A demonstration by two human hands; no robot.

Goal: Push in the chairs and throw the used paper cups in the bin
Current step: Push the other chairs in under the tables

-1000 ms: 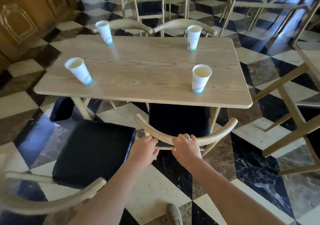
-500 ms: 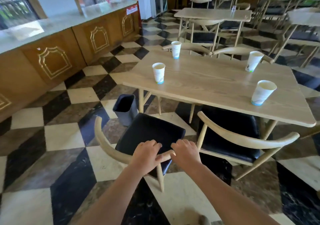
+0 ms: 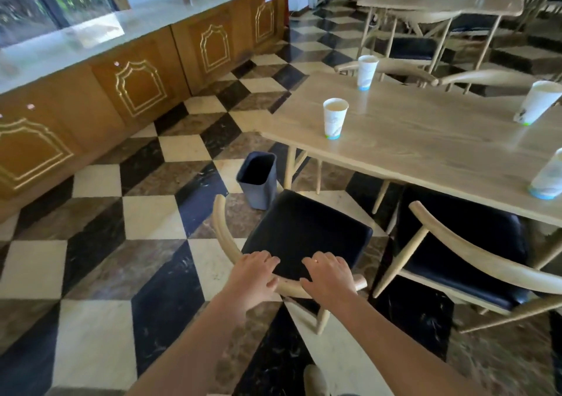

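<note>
A wooden chair with a black seat (image 3: 304, 231) stands pulled out at the table's near left corner. My left hand (image 3: 254, 275) and my right hand (image 3: 330, 275) both grip its curved backrest rail, side by side. A second chair with a black seat (image 3: 456, 243) sits partly under the light wooden table (image 3: 425, 149) to the right. Several white paper cups stand on the table: one near the left edge (image 3: 334, 118), one at the far side (image 3: 367, 72), two at the right (image 3: 536, 102) (image 3: 549, 176). A dark grey bin (image 3: 258, 179) stands on the floor by the table's left leg.
A long wooden counter (image 3: 137, 82) runs along the left wall. Two more chairs (image 3: 404, 70) are tucked in at the table's far side. Another table with chairs (image 3: 441, 0) stands further back. The floor is checkered in black, white and brown tiles.
My hands left the right chair's backrest and took hold of the left chair's backrest. My view swung left, bringing the counter and the bin into sight.
</note>
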